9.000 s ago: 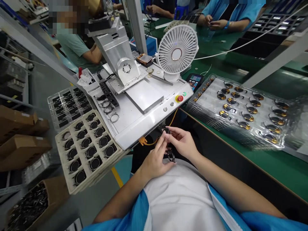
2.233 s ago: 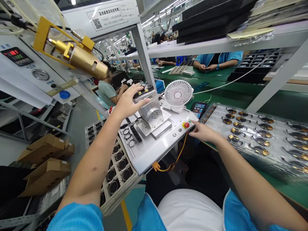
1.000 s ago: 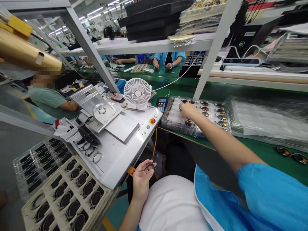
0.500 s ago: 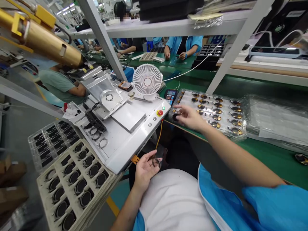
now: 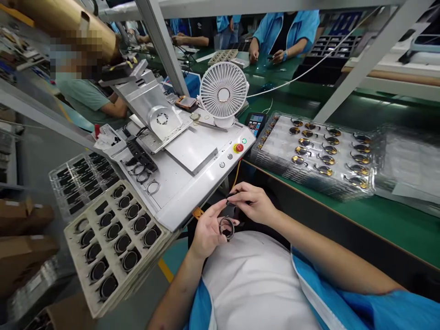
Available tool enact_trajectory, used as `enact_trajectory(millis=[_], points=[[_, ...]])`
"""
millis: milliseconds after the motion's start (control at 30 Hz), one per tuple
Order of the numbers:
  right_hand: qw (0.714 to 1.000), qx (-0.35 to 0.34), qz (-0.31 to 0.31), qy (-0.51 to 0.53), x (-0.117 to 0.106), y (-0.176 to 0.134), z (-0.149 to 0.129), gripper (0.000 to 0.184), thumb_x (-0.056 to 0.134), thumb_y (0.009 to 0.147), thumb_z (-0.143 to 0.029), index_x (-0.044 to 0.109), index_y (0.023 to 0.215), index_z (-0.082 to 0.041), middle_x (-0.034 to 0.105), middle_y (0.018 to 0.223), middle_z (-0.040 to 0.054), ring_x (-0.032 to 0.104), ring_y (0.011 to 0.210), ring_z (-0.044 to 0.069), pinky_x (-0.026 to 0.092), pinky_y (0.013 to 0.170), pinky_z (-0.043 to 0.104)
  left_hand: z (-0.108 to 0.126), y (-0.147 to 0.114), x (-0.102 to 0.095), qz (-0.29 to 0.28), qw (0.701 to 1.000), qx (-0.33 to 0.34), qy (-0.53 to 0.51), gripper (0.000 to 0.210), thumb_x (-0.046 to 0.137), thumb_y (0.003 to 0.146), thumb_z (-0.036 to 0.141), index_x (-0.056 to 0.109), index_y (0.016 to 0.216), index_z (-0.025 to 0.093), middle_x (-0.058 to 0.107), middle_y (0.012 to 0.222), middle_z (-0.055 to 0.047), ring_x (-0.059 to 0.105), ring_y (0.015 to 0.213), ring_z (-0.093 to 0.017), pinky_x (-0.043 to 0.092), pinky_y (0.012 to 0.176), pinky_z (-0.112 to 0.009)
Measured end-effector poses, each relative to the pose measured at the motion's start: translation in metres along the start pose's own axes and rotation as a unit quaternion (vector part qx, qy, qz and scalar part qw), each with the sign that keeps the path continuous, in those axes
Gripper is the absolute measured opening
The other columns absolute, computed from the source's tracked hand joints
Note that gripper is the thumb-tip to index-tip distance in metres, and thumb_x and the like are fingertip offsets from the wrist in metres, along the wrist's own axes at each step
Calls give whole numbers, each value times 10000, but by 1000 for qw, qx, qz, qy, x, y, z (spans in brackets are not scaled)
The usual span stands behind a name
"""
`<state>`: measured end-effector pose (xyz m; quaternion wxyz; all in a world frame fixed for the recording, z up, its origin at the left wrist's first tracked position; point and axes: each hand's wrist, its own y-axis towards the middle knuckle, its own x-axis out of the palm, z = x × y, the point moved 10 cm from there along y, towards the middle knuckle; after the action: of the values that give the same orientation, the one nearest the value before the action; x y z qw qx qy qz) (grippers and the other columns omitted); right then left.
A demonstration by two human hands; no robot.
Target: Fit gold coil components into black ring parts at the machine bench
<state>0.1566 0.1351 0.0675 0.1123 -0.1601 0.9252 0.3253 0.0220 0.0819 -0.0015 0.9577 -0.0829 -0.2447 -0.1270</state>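
In the head view my left hand (image 5: pixel 206 231) is in front of my belly, gripping a dark metal ring (image 5: pixel 227 228) that looks like a round watch case. My right hand (image 5: pixel 256 204) meets its fingertips just above the ring, pinching a small dark part (image 5: pixel 231 198) mostly hidden by the fingers. To the right, a clear plastic tray (image 5: pixel 271 153) carries rows of round, amber-and-black discs with curled ribbon tails. At lower left, a beige tray (image 5: pixel 77 256) holds similar dark round cases in its pockets.
A white machine bench (image 5: pixel 185 197) stands ahead, with a red emergency button (image 5: pixel 238 147), a white fan (image 5: pixel 224 91) and several loose rings (image 5: pixel 153 186). A brass-coloured cylinder (image 5: pixel 79 27) hangs at upper left. Other people work across the green table (image 5: pixel 395 215).
My right hand has come from the clear tray on the right, carrying a dark round part, to my left hand's fingertips. My left hand keeps hold of the ring. The camera view has shifted downward.
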Motion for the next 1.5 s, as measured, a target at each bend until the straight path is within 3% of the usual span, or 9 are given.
enact_trajectory(millis=[233, 367, 533, 700, 867, 1000, 1133, 1300, 1500], points=[[996, 12, -71, -54, -1, 61, 5, 93, 632, 943, -172, 646, 852, -181, 631, 980, 75, 608, 773, 152, 505, 723, 280, -1, 4, -24, 97, 993, 7, -73, 777, 984, 565, 434, 728, 1239, 145, 754, 1070, -127, 736, 955, -232, 553, 793, -265], [976, 211, -49, -24, -8, 125, 59, 133, 611, 948, -156, 529, 852, -198, 639, 672, -21, 535, 513, 107, 422, 546, 215, 7, 5, -25, 95, 993, 24, -67, 777, 983, 567, 423, 729, 1245, 142, 769, 1001, -116, 739, 951, -225, 554, 814, -266], [926, 374, -49, -3, 4, 153, 104, 174, 634, 941, -139, 503, 846, -204, 604, 533, -29, 471, 380, 109, 317, 412, 202, 16, -6, -27, 102, 993, 53, -39, 769, 970, 593, 432, 723, 1274, 177, 761, 1087, -121, 744, 987, -230, 569, 825, -261], [898, 438, 48, 1, -12, 124, 122, 321, 783, 858, -282, 494, 981, -216, 577, 542, -54, 486, 401, 132, 349, 422, 218, 23, -22, -31, 103, 989, 104, 28, 784, 946, 647, 437, 677, 1350, 218, 720, 1235, -145, 753, 987, -239, 586, 797, -267], [937, 327, 81, 96, 3, 55, 81, 320, 768, 837, -443, 568, 817, -195, 589, 642, -24, 561, 563, 127, 435, 536, 232, 24, -34, -23, 115, 959, 165, 198, 847, 904, 738, 295, 522, 1494, 320, 339, 1643, -177, 746, 1077, -274, 626, 818, -317], [922, 316, -13, 223, 47, -6, 46, 425, 771, 824, -517, 708, 1073, -179, 735, 959, 80, 680, 828, 207, 553, 684, 313, 19, -30, 2, 80, 889, 205, 402, 997, 867, 773, 262, 318, 1602, 329, 227, 1690, -206, 730, 1125, -299, 655, 884, -409], [894, 339, 38, 290, 45, -23, 46, 505, 834, 784, -468, 713, 1201, -210, 742, 1163, 104, 694, 961, 221, 586, 808, 348, 9, -18, 26, 3, 813, 216, 540, 1076, 825, 810, 278, 154, 1651, 292, 258, 1687, -217, 658, 1265, -349, 626, 984, -462], [859, 380, 65, 337, 29, -19, 60, 457, 855, 750, -456, 760, 1114, -196, 773, 917, 61, 675, 705, 159, 569, 665, 296, 9, -9, 34, -50, 876, 196, 438, 990, 861, 772, 259, 318, 1598, 302, 217, 1700, -228, 756, 1078, -283, 668, 861, -400], [879, 393, -3, 270, 20, -12, 53, 316, 838, 732, -401, 745, 896, -147, 701, 678, 18, 617, 535, 134, 528, 543, 266, 18, -6, 15, 7, 944, 175, 281, 787, 926, 674, 190, 572, 1376, 246, 150, 1711, -249, 771, 1038, -311, 656, 824, -385]])
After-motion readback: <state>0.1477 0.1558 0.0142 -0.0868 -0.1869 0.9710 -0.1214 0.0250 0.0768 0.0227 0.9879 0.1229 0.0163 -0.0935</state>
